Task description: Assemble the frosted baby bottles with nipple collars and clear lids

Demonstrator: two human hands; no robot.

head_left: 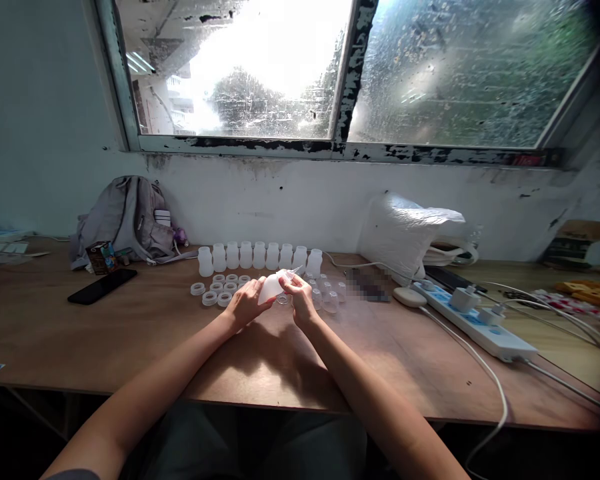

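In the middle of the head view I hold a white translucent bottle (269, 291), tilted with its top toward the upper right. My left hand (247, 302) is wrapped round its body. My right hand (300, 297) is closed at the neck end, where a thin clear pointed piece (297, 270) sticks out; its exact kind is hard to make out. Behind my hands stands a row of similar white bottles (245, 255). White rings (217, 293) lie left of my hands, and clear dome-shaped caps (331, 300) lie on the right, partly hidden by my right hand.
The wooden table (145, 347) carries a black phone (103, 287), a small box (101, 257) and a grey backpack (130, 220) at left. To the right are a white bag (400, 233), a white puck-shaped device (409, 297) and a power strip (480, 327) with trailing cables.
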